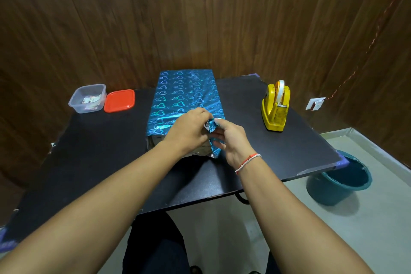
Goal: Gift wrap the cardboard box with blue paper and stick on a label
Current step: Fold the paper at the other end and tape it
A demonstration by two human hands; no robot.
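A long box covered in shiny blue paper with heart prints (180, 98) lies lengthwise in the middle of the black table (93, 153). At its near end the paper stands loose, silver side showing. My left hand (189, 132) presses and pinches the paper at that end. My right hand (229, 140) grips a crumpled blue paper flap (212, 128) at the box's near right corner. Both hands touch the paper and hide most of the near end face.
A yellow tape dispenser (275, 107) stands at the right of the table. A clear plastic tub with small labels (87, 98) and its red lid (119, 100) sit at the far left. A teal bucket (340, 179) stands on the floor beyond the table's right edge.
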